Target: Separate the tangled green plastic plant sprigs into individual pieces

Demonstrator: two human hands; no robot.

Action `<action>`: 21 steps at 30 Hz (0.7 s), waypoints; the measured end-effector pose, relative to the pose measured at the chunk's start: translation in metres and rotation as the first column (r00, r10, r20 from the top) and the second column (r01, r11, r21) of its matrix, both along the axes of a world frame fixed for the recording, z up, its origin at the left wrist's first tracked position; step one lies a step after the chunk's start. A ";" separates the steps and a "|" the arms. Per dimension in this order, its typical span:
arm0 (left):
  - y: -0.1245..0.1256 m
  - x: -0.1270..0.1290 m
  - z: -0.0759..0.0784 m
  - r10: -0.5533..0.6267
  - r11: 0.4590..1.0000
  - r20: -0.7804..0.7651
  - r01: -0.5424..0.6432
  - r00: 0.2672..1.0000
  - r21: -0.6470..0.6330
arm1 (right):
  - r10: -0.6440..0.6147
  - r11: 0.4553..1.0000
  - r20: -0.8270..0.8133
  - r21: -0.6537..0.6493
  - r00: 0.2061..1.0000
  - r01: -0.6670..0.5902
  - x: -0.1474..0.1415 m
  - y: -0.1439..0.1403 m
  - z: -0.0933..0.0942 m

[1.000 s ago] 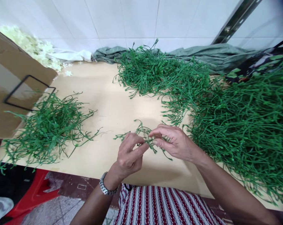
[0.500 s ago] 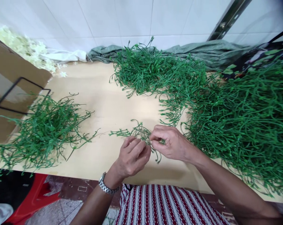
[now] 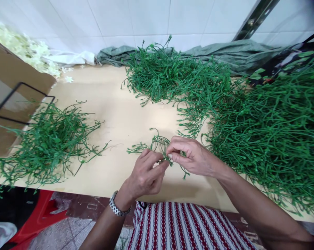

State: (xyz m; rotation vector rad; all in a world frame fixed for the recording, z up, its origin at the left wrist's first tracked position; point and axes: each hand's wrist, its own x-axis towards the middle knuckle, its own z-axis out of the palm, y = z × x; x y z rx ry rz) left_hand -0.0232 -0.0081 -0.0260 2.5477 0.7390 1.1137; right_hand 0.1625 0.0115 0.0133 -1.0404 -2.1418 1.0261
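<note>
Both hands meet over the front middle of the table, fingers pinched on a small bunch of thin green artificial stems (image 3: 159, 140). My left hand (image 3: 148, 173), with a metal watch on its wrist, is closed at the bunch's near side. From the right, my right hand (image 3: 189, 155) pinches the same stems between thumb and forefinger. Loose stem ends stick out leftward and below the fingertips. Exactly where each finger grips is partly hidden.
A heap of green stems (image 3: 52, 142) lies on the left of the table (image 3: 112, 114). Larger piles (image 3: 271, 128) cover the right and back. A cardboard box (image 3: 13, 76) with a black wire frame (image 3: 9, 95) stands left. White flowers (image 3: 24, 52) and green cloth (image 3: 232, 55) line the wall.
My left fingers have opened out slightly and now reach to the right hand's fingertips. The stems between the hands have shifted a little to the right.
</note>
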 end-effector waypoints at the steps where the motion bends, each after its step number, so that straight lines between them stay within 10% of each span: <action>1: -0.001 0.001 0.001 0.008 0.996 0.075 -0.001 0.997 -0.094 | 0.009 1.000 0.000 0.025 1.000 -0.009 0.000 0.000 0.000; 5: -0.003 0.008 0.009 0.183 0.873 0.200 -0.066 0.962 -0.482 | 0.003 0.997 0.009 0.076 1.000 -0.003 -0.003 -0.004 -0.005; 9: 0.001 0.012 0.015 0.207 0.782 0.067 -0.124 0.976 -0.611 | -0.009 0.990 0.042 0.141 0.999 0.003 -0.006 -0.007 -0.012; 21: -0.011 0.022 0.001 0.319 0.858 0.175 -0.206 0.931 -0.471 | 0.036 0.999 0.105 -0.029 0.994 -0.033 -0.004 -0.003 -0.012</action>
